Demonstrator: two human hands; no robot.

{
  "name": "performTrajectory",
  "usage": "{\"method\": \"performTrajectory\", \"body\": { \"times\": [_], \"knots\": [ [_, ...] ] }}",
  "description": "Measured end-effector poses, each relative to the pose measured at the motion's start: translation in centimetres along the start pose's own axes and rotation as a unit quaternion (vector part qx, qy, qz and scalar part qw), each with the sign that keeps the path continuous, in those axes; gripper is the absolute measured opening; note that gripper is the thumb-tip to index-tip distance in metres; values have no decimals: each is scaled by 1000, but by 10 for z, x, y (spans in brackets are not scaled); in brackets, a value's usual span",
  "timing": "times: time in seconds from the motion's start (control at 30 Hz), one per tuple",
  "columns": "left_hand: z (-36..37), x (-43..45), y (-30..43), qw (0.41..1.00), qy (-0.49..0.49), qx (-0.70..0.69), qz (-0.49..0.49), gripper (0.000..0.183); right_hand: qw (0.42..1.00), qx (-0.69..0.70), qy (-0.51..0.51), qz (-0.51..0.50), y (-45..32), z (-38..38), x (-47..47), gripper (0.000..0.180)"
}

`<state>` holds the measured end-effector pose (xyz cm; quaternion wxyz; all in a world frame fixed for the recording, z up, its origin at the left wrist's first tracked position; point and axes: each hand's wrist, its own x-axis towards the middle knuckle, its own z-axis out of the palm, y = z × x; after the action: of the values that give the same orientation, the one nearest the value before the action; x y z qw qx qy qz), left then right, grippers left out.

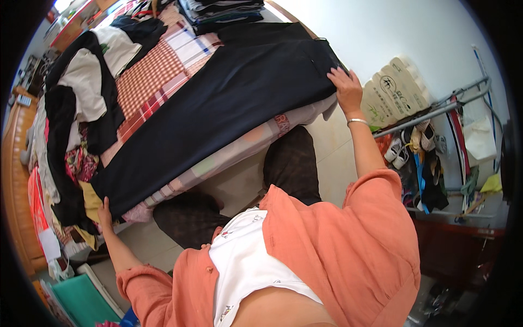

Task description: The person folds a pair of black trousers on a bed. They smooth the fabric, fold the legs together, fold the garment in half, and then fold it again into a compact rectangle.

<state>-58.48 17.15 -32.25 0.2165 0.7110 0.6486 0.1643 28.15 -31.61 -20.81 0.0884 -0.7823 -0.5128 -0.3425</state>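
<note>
A pair of dark navy trousers lies stretched lengthwise across the bed, one leg over the other. At the leg's hem, lower left, my left hand touches the cloth, its thumb or a finger up along the edge; whether it pinches the hem is not plain. My right hand rests with spread fingers on the waistband end at the upper right, a bangle on its wrist. Beneath the trousers shows a checked red and white bedsheet. A stack of folded dark clothes stands beyond the waist end.
Loose black and white garments lie heaped at the bed's left. A tan headboard borders them. To the right are a pack of paper rolls and a metal rack with shoes. A green box or folder stands lower left.
</note>
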Motion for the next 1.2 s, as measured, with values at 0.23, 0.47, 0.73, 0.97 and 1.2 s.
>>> {"method": "performTrajectory", "body": {
  "times": [0.23,0.47,0.73,0.97,1.2],
  "knots": [
    [0,-9,10,999,8,-41,-3,66,996,8,-63,65,-19,29,-18,41],
    [2,-14,-6,998,43,-6,42,69,997,70,-11,-8,-142,31,86,57],
    [11,-18,7,999,41,-29,-9,63,970,2,-242,31,-150,95,104,66],
    [9,-23,18,997,39,-60,28,57,972,60,-225,4,-203,109,111,67],
    [16,-38,23,989,62,-136,13,55,993,56,-77,-72,-255,104,138,68]
  ]
}}
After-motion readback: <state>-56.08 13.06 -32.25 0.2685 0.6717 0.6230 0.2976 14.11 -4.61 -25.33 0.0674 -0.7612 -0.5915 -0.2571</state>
